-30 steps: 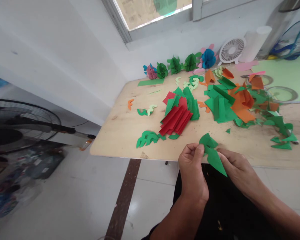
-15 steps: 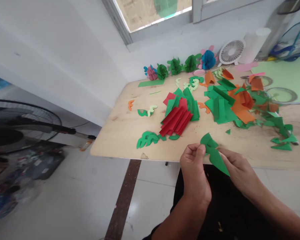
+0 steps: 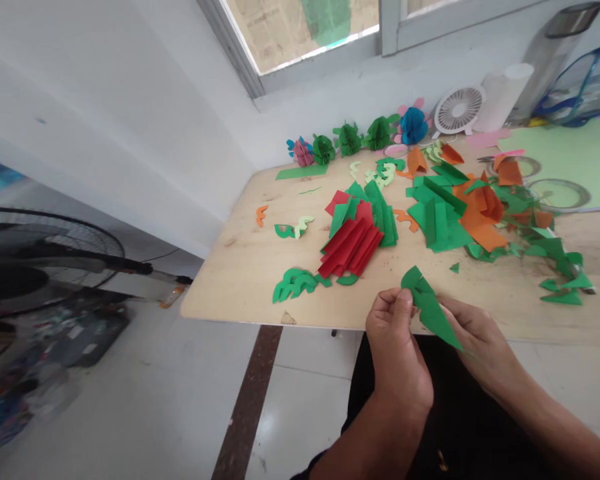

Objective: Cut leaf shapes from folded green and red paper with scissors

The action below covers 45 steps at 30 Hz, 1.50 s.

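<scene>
My left hand point(image 3: 394, 320) pinches a piece of green paper point(image 3: 433, 313) between thumb and fingers, just over the table's front edge. The paper has a notched edge and a slit near its upper end. Close behind its right side is my right hand point(image 3: 473, 327), closed, its fingertips partly covered by the paper; what it grips is hidden. Left of my hands lie folded red paper pieces point(image 3: 350, 247) on green ones. Further left are green wavy cut-outs point(image 3: 296, 283). A small green scrap point(image 3: 455, 267) rests beyond the paper.
Folded green paper point(image 3: 437, 220), orange paper point(image 3: 485, 213) and green scraps point(image 3: 563, 257) cover the table's right side. Tape rolls point(image 3: 563, 193) lie behind. Paper honeycomb figures point(image 3: 350, 140) and a small white fan point(image 3: 459, 110) line the wall. A large floor fan point(image 3: 55, 260) stands left.
The green paper has turned slightly and its lower part looks narrower from here. My left hand has shifted a little to the right; the camera view has moved slightly.
</scene>
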Motion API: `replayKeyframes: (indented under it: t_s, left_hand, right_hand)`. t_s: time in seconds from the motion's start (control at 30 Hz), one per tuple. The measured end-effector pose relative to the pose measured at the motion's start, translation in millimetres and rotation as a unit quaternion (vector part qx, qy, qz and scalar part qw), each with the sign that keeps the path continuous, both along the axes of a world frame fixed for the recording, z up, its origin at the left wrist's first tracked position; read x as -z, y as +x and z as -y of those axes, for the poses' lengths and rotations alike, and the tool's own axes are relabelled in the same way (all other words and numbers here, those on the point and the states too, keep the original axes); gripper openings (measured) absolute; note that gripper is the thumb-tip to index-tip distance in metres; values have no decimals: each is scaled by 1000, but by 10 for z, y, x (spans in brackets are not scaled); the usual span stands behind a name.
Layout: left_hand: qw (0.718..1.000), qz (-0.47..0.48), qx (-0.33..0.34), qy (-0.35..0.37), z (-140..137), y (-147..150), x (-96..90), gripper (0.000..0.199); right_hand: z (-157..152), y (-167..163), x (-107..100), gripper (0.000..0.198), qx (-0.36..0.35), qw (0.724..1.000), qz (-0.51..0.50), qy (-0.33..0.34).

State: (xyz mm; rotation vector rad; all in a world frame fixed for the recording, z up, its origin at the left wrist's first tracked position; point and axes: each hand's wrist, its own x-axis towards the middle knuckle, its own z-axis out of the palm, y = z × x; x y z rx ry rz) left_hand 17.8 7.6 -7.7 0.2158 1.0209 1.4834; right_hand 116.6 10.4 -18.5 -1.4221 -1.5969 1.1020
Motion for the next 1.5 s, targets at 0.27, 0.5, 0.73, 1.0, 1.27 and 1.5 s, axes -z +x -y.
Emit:
replayKeyframes:
  t_s: [0.27,0.5,0.73,1.0,1.27,1.5]
  left_hand:
    - [1000,1,3,8,-110,45,-8,19]
    - [1000,-17,-7,1,-204,87,25,20]
    - [1000,-22,-10,-16,-252,125,32,24]
    - [999,-47,-1,-3,-278,44,75,24]
    - [996,-87,10,5,-206,-62,10,19]
    - [993,-103,64,13,-91,-56,39,19]
  right_hand:
    - [-103,25,-27,37,2,1000,-9,14]
    - [-192,73,12,39,14,999,16,29]
    - [-224,98,60,37,28,997,42,51]
    - [-217,244,48,32,23,998,47,34]
    - [-131,232,-22,27,82,993,-70,-50]
    - [-72,55,19,23,125,970,-187,-91]
